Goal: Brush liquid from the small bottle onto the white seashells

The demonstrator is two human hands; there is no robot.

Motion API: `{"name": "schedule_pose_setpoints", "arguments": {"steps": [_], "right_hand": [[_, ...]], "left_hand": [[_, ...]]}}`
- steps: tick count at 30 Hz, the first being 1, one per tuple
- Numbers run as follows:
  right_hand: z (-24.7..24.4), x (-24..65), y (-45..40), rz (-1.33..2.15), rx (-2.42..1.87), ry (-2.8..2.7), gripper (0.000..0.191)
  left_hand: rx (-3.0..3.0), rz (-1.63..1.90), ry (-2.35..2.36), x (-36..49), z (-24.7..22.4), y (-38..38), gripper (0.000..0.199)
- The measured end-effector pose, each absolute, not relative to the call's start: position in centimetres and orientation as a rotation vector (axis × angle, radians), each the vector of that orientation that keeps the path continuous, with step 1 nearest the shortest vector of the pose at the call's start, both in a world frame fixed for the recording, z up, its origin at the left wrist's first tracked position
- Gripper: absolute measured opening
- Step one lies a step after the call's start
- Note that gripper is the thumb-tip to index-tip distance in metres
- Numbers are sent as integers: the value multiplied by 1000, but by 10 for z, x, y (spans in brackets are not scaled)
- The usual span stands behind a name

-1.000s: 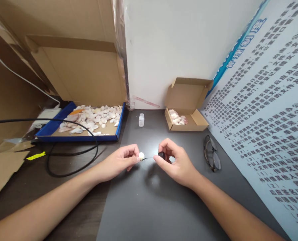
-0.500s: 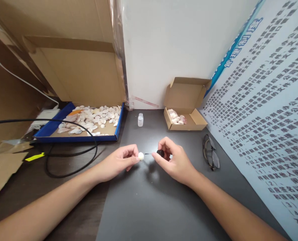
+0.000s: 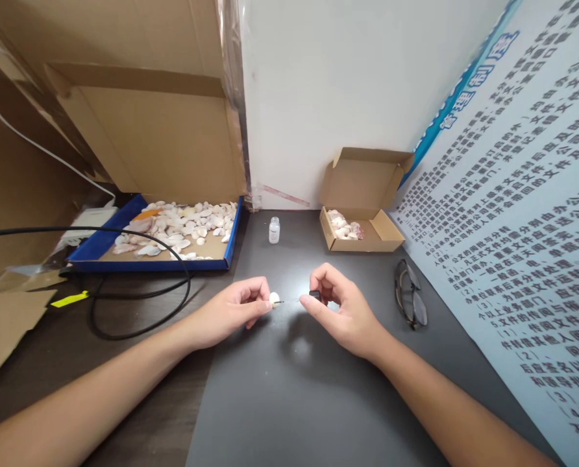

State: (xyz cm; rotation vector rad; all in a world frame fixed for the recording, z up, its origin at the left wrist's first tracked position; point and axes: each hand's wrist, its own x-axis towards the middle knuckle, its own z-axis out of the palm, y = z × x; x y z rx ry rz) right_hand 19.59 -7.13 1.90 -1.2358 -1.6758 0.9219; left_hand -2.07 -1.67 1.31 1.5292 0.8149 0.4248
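Note:
Between thumb and fingers, my left hand (image 3: 246, 303) pinches a small white shell (image 3: 274, 298), its edge turned toward the right. My right hand (image 3: 337, 305) is closed on the black cap of a brush (image 3: 315, 295), whose thin stem points left. The dark tip of that stem reaches the shell, or lies right beside it. Both hands are held above the dark grey mat (image 3: 270, 395). A small clear bottle (image 3: 274, 231) with a whitish label stands uncapped behind the hands.
A blue-rimmed tray (image 3: 148, 264) of many shells lies at the back left, with a black cable (image 3: 188, 285) looping before it. At the back right an open cardboard box (image 3: 367, 246) holds more shells. Folded glasses (image 3: 409, 295) rest on the right, beside a printed poster (image 3: 528, 214).
The brush tip and the shell have come together. In my left hand the shell has turned and shows less of its face. The view has shifted slightly.

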Motion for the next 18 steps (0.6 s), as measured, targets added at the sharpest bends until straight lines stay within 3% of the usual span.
{"name": "schedule_pose_setpoints", "arguments": {"steps": [18], "right_hand": [[19,194,-73,858,-1300,-1746,20]], "left_hand": [[1513,486,857,-19,14,-18,31]]}}
